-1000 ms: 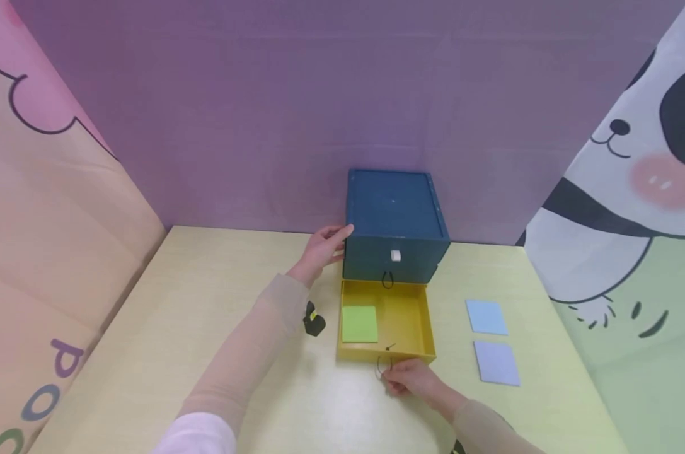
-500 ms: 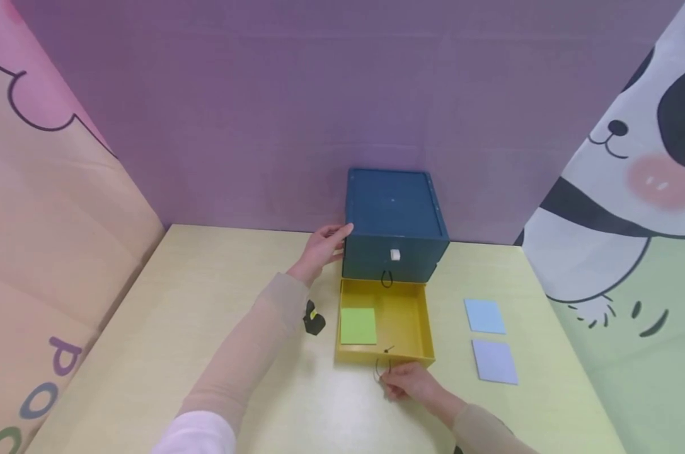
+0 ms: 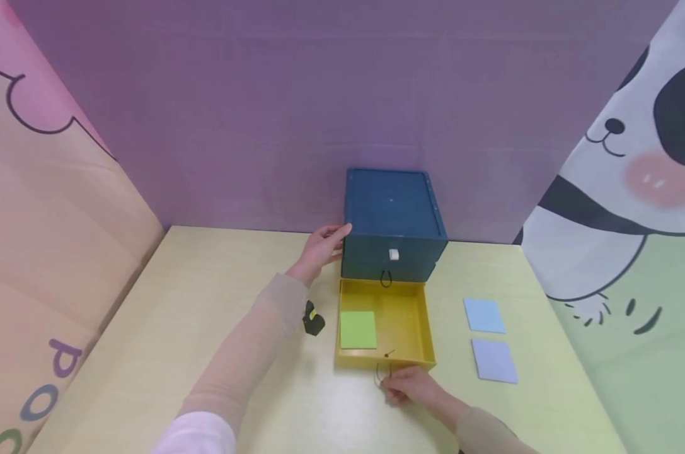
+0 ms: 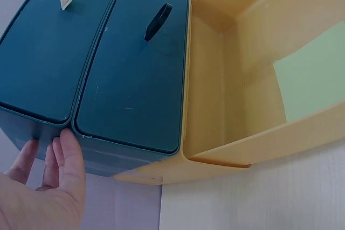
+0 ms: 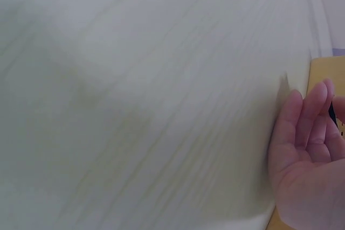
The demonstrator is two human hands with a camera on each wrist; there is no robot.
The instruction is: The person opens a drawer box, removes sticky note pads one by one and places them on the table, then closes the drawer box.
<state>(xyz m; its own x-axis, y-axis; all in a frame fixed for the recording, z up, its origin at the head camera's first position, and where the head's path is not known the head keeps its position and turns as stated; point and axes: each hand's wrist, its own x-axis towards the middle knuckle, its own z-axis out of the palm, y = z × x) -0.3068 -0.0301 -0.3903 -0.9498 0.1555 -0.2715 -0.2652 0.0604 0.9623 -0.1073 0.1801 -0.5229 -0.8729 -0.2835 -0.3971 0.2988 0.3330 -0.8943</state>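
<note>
A blue drawer cabinet (image 3: 393, 202) stands against the back wall, its bottom yellow drawer (image 3: 401, 321) pulled out towards me. A green paper square (image 3: 358, 330) lies in that drawer's front left part. My left hand (image 3: 319, 249) rests against the cabinet's left side; in the left wrist view its fingers (image 4: 69, 154) are fairly straight against the blue wall. At the drawer's front, my right hand (image 3: 411, 384) pinches the thin black loop handle (image 3: 379, 375). The right wrist view shows this hand (image 5: 307, 154) from the side, mostly hiding the loop.
A light blue paper square (image 3: 484, 315) and a purple one (image 3: 494, 360) lie on the table (image 3: 217, 271) right of the drawer. A small black object with a yellow mark (image 3: 314, 321) sits to its left. A white pull tab (image 3: 394, 255) sticks out from the upper blue drawer.
The yellow drawer has slid slightly further towards me, with the green square and my right hand moving along. My left hand has stayed at the cabinet's side.
</note>
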